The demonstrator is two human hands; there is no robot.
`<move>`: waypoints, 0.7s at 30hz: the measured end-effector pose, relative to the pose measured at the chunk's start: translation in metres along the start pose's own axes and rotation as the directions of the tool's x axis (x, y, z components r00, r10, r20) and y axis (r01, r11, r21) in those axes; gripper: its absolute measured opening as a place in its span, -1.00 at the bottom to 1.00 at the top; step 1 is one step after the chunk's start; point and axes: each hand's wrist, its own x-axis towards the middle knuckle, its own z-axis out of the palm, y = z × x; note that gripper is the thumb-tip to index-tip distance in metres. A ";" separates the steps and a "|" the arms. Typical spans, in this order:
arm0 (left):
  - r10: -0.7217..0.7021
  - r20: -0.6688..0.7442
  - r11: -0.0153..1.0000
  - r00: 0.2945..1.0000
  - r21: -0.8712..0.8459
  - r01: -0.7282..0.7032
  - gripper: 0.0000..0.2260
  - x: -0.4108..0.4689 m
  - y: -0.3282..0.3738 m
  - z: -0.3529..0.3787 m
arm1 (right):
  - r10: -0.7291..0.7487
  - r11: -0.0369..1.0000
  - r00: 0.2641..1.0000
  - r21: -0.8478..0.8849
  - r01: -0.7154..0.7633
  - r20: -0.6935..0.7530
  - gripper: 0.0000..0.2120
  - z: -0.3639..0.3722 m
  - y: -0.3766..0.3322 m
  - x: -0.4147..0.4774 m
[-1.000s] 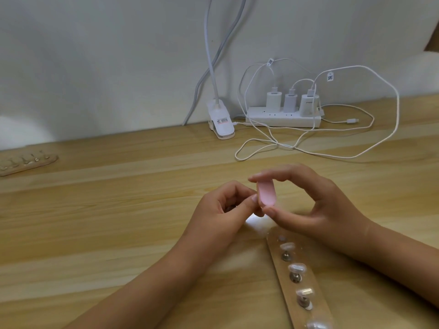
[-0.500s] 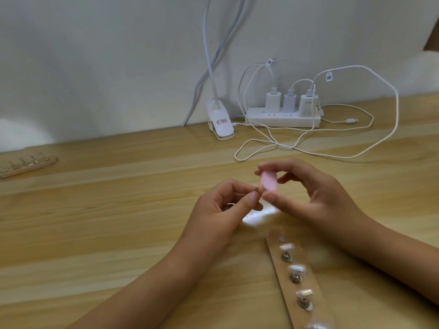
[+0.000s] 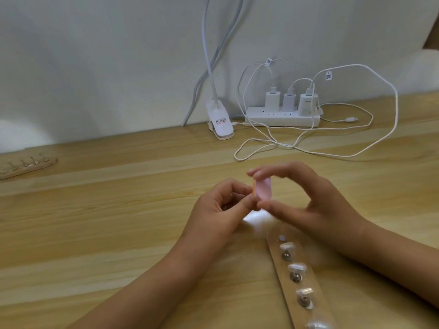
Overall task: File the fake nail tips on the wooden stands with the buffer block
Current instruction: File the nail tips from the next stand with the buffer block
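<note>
Filing is under way over the middle of the surface (image 3: 118, 233): the right hand (image 3: 327, 210) holds the pink block (image 3: 333, 189) upright, its fingers clamped on it, index on top and thumb underneath. The left hand (image 3: 218, 210) has its fingers curled tight, thumb and index pinched together against the block's orange edge. What they pinch is mostly hidden, but I'd say it's a tip off the stand (image 3: 319, 315), since the stand's top spot (image 3: 282, 238) shows only a small white pad. Below that spot three tips (image 3: 297, 267) sit on their metal pegs, with a fourth at the frame's bottom edge, and from here I can't tell whether any of them has been filed. A second stand (image 3: 26, 166) lies well apart at the far left with its own row of tips, nobody near it. So I'd call this early, one tip in hand and most of the work left. As for writing, the lamp clip (image 3: 219, 123) carries a sticker with red and black print too small to read. The two cable tags (image 3: 328, 76) show square codes and no legible words. The power strip (image 3: 282, 117) and its three chargers show no brand I can make out.
</note>
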 end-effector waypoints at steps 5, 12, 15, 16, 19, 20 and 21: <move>-0.004 -0.010 1.000 1.000 0.006 0.004 -0.96 0.001 -0.001 0.000 | -0.015 1.000 0.999 -0.004 0.015 -0.046 -0.69 -0.002 -0.003 0.002; -0.003 -0.011 1.000 1.000 0.005 0.003 -0.95 0.000 0.000 0.000 | -0.002 1.000 0.998 -0.025 0.001 -0.064 -0.70 -0.004 -0.004 0.002; 0.006 -0.014 1.000 1.000 0.000 -0.006 -0.96 0.000 0.000 -0.001 | -0.014 0.998 1.000 -0.062 0.013 -0.015 -0.70 0.000 -0.003 0.001; -0.001 -0.025 1.000 1.000 0.001 0.001 -0.96 0.000 -0.001 -0.001 | 0.035 0.999 0.999 -0.037 -0.036 -0.032 -0.71 -0.001 -0.001 0.001; -0.001 -0.019 1.000 1.000 0.012 0.001 -0.94 0.000 -0.002 0.000 | 0.039 0.998 0.996 0.050 -0.035 -0.075 -0.74 -0.005 -0.002 0.002; 0.003 -0.008 1.000 1.000 0.014 -0.003 -0.95 0.000 -0.001 0.000 | -0.005 0.999 0.999 0.038 0.007 -0.051 -0.72 -0.005 -0.004 0.000; 0.006 0.000 1.000 1.000 0.016 -0.006 -0.95 -0.001 -0.001 0.001 | -0.020 1.000 1.000 0.016 0.020 -0.014 -0.71 -0.004 -0.005 -0.001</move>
